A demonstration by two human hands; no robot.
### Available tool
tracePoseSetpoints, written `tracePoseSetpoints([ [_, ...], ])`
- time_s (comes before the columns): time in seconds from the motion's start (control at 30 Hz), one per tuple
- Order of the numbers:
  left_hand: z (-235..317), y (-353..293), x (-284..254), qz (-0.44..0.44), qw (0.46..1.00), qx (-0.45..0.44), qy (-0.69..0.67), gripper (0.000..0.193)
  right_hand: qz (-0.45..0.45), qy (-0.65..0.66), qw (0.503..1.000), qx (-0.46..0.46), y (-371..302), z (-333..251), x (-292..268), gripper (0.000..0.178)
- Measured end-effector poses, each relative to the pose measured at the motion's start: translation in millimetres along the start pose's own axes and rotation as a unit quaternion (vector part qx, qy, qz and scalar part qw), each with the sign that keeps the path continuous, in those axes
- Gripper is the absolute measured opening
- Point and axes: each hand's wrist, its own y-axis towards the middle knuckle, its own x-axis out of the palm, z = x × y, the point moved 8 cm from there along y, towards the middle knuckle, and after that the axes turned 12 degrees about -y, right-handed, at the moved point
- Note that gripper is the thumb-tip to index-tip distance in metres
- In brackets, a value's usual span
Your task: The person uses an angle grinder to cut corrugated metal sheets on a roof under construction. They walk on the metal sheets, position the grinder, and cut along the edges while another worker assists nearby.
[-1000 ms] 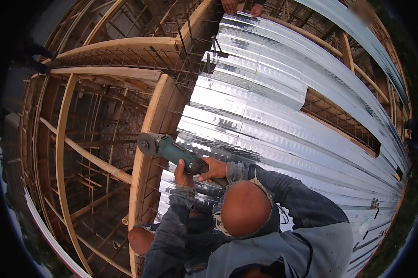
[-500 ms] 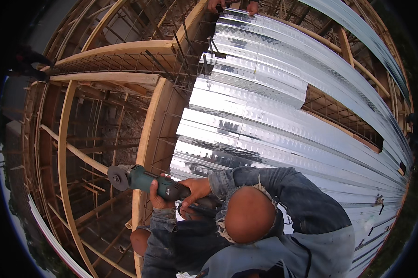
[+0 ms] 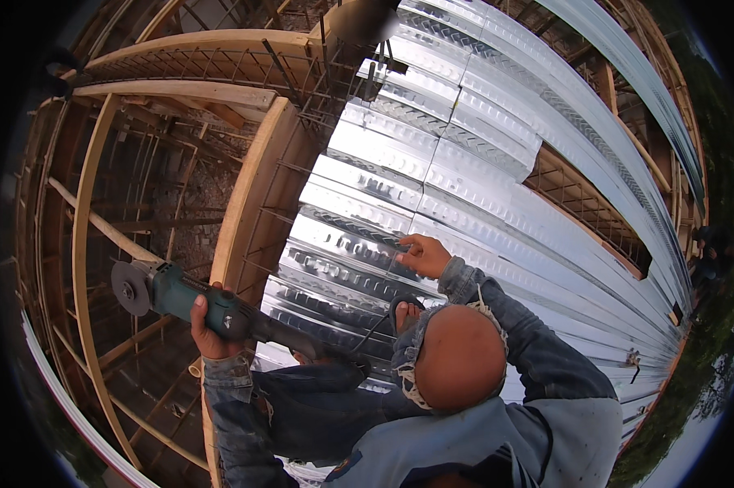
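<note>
Left grip (image 3: pixel 215 343) clamps the green angle grinder (image 3: pixel 190 299); right grip (image 3: pixel 426 256) is half-curled, slightly parted.

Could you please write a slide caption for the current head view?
The left hand holds a green grinder while the right hand, apart from it, is over shiny metal sheets.

Bare left hand (image 3: pixel 212 335) closed in a grip, bare right hand (image 3: pixel 426 257) apart
Left arm (image 3: pixel 230 394) in worn blue denim reaches forward; right arm (image 3: pixel 538 350), likewise sleeved, bends inward, fingers (image 3: pixel 412 259) loosely curled.
</note>
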Motion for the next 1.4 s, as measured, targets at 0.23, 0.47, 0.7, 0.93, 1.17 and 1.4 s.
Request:
tracePoseSetpoints([
  [0.23,-12,10,-1,0.007,0.997,-0.079,-0.018,0.036,-0.022,-0.071,0.993,-0.087,6,-8,57,0.055],
  [0.47,-16,16,-7,0.011,0.997,-0.075,0.000,0.037,-0.071,-0.083,0.987,-0.121,-4,-22,76,0.053],
  [0.7,-13,15,-19,0.051,0.997,-0.050,0.002,0.038,-0.055,-0.108,0.987,-0.105,3,-16,68,0.052],
  [0.93,-13,11,-16,0.040,0.997,-0.066,0.008,0.039,-0.092,-0.140,0.978,-0.122,10,-26,67,0.047],
  [1.17,-11,-14,-21,0.051,0.996,-0.064,0.036,0.041,0.135,-0.394,0.909,-0.027,176,-87,-96,0.065],
  [1.4,6,-42,-73,0.115,0.991,-0.032,0.052,0.036,0.063,-0.473,0.876,0.064,259,-105,-100,0.070],
])
